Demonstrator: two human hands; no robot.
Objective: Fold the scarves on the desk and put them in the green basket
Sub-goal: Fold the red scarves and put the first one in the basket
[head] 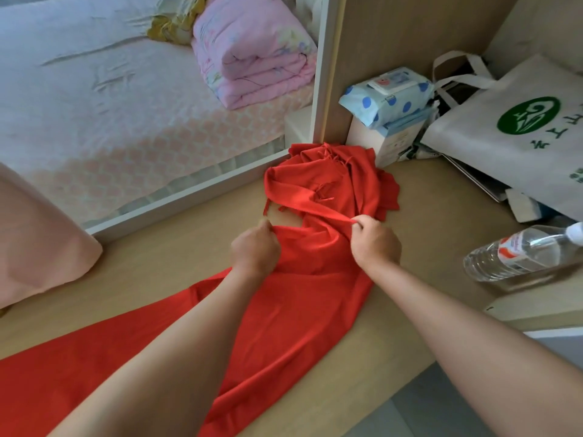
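A person's two bare hands work a red scarf [299, 304] on a pale wooden desk [176, 257], seen from above. The left hand [256, 246] is curled around a fold of the cloth near the middle of the desk. The right hand [375, 239], just beside it, pinches a thin ridge of the same cloth between thumb and fingers and lifts it slightly off the surface. Both hands are closed on fabric; neither is spread flat. The two grips seem placed to draw one width of the scarf taut and find its edges. That suggests a fold is only being started.

The scarf is plain bright red, thin and soft, with short stringy tassels showing at its far end. That end lies bunched in a crumpled heap at the back edge of the desk, touching a small box [383, 143]. The rest runs as a long, smoother band under both forearms toward the front left corner and out of sight.

No green basket is in view. A blue-dotted pack of wipes [388, 96] sits on the box. A grey tote bag [511, 134] leans in the back right corner, and a clear water bottle [520, 255] lies on its side near the right edge, well apart from the scarf.
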